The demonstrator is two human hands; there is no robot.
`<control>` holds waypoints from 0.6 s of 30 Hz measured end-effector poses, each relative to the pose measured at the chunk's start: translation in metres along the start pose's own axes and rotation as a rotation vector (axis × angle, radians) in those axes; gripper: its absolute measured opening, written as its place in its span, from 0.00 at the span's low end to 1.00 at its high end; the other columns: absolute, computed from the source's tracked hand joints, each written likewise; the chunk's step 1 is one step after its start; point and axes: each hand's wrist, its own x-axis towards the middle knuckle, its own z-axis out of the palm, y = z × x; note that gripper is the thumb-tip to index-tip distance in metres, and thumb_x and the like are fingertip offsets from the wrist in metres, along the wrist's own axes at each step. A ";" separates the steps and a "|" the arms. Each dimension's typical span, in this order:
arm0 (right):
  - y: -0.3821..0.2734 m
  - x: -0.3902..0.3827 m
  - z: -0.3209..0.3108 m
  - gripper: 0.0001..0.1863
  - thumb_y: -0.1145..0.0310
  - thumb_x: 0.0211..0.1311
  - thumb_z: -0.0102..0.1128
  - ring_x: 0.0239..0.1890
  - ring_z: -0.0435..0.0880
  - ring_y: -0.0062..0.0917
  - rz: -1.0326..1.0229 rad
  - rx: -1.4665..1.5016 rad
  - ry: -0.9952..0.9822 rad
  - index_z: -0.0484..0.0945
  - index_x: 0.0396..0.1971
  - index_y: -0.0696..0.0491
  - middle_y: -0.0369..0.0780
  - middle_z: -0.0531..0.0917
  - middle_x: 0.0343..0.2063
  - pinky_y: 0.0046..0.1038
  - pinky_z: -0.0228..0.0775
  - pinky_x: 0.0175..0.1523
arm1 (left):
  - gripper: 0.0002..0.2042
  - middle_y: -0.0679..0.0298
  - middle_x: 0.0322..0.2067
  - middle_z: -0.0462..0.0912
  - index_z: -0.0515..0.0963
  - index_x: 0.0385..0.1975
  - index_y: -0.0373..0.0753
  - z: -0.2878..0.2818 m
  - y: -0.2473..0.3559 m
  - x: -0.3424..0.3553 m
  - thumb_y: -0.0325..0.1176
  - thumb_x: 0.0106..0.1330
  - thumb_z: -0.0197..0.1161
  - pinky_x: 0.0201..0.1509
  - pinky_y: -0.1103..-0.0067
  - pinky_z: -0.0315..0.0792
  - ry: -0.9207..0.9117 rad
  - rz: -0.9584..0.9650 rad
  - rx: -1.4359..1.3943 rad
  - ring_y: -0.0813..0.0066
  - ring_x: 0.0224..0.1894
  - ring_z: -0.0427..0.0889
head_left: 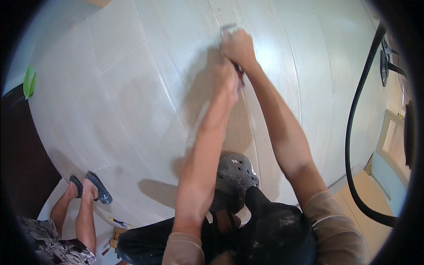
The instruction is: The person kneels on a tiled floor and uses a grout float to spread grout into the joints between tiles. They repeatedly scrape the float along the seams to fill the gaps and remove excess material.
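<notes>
Both my hands are closed around a hand tool with a small flat, pale rectangular head (229, 29) and a dark reddish handle (240, 73). My right hand (239, 46) grips it at the far end, just behind the head. Closer to me, my left hand (226, 78) wraps the handle. The tool's exact kind is hard to make out, since fingers cover most of it and there is some blur. Its head is down at the pale plank floor (154, 88), close to a seam between boards.
My grey clog (236, 172) rests on the planks below my hands. Another person's feet in dark slippers (98, 187) stand at lower left. A green leaf-shaped thing (29, 82) lies by a dark panel (17, 141). A black cable (350, 132) hangs at right.
</notes>
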 end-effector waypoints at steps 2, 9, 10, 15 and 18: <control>0.004 -0.018 0.000 0.15 0.64 0.59 0.59 0.33 0.86 0.53 0.251 0.109 0.015 0.83 0.25 0.63 0.57 0.85 0.28 0.48 0.79 0.43 | 0.19 0.67 0.24 0.76 0.76 0.36 0.38 -0.004 -0.007 -0.017 0.46 0.79 0.45 0.22 0.76 0.66 -0.062 -0.084 -0.043 0.78 0.23 0.72; 0.033 0.106 0.009 0.15 0.61 0.60 0.57 0.35 0.86 0.51 -0.086 -0.196 0.159 0.85 0.27 0.59 0.55 0.85 0.29 0.46 0.78 0.44 | 0.17 0.66 0.27 0.76 0.76 0.36 0.40 0.037 0.046 0.038 0.45 0.78 0.46 0.24 0.75 0.65 -0.142 0.070 -0.035 0.75 0.24 0.71; 0.060 0.110 0.015 0.17 0.60 0.63 0.56 0.33 0.86 0.50 -0.131 -0.305 0.165 0.84 0.26 0.57 0.54 0.85 0.27 0.46 0.78 0.42 | 0.15 0.67 0.29 0.76 0.75 0.37 0.41 0.045 0.039 0.038 0.43 0.78 0.45 0.25 0.76 0.64 -0.185 0.063 -0.008 0.75 0.24 0.70; -0.004 0.005 0.001 0.21 0.59 0.61 0.59 0.38 0.85 0.57 0.161 0.096 0.056 0.83 0.29 0.67 0.63 0.83 0.32 0.47 0.77 0.50 | 0.16 0.67 0.27 0.75 0.75 0.36 0.41 -0.004 0.003 -0.002 0.44 0.78 0.46 0.24 0.75 0.63 -0.052 -0.057 0.013 0.76 0.23 0.70; -0.037 0.020 0.024 0.24 0.55 0.62 0.58 0.37 0.86 0.55 0.007 0.167 0.043 0.83 0.28 0.66 0.62 0.84 0.31 0.46 0.77 0.50 | 0.16 0.68 0.25 0.73 0.75 0.35 0.43 -0.029 0.037 0.026 0.46 0.78 0.45 0.23 0.75 0.63 0.086 0.089 0.068 0.77 0.22 0.68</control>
